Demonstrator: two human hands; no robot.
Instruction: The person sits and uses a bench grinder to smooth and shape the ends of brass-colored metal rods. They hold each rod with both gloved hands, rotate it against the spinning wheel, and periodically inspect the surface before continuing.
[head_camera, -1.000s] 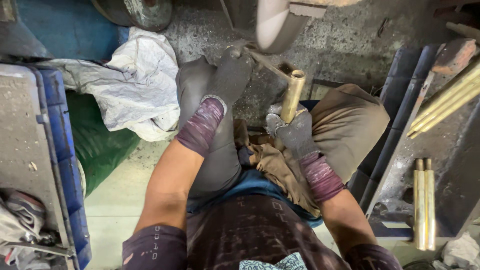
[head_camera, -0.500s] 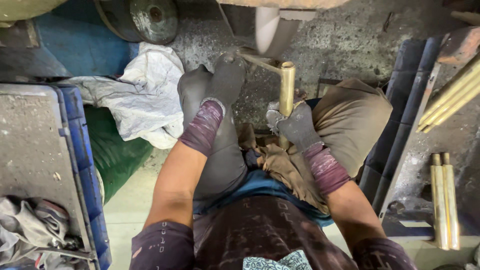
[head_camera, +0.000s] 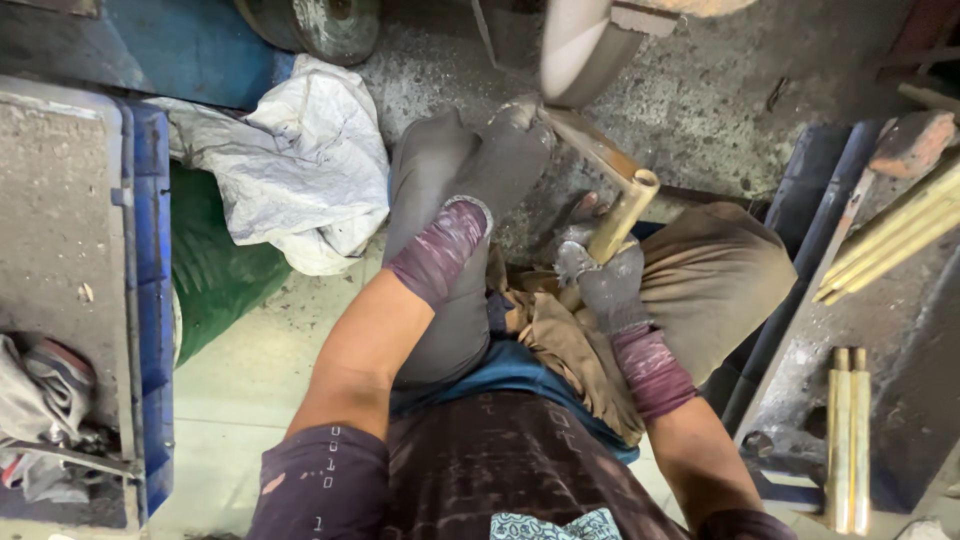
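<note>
Head view: a dull yellow, hollow brass tube (head_camera: 622, 216), round-mouthed and smooth, slanted just below a blurred pale buffing wheel (head_camera: 580, 45). Gripped at its lower end by the grey-gloved right hand (head_camera: 605, 285), fingers closed around it. Steadied at the far end by the grimy gloved left hand (head_camera: 505, 165), fingers wrapped near the tip; crumpled white cloth (head_camera: 300, 165) off to the left.

We see the wheel (head_camera: 585, 45) only as a blur, its top cut off by the upper edge. Our left hand (head_camera: 500, 165) hides the near end of the bar (head_camera: 590, 150) it presses there — our right hand (head_camera: 605, 285) covers the lower end of the tube (head_camera: 622, 215). The crate (head_camera: 140, 300) and rags (head_camera: 35, 410) run off the left edge, and the rods (head_camera: 850, 440) at right are cut short below
</note>
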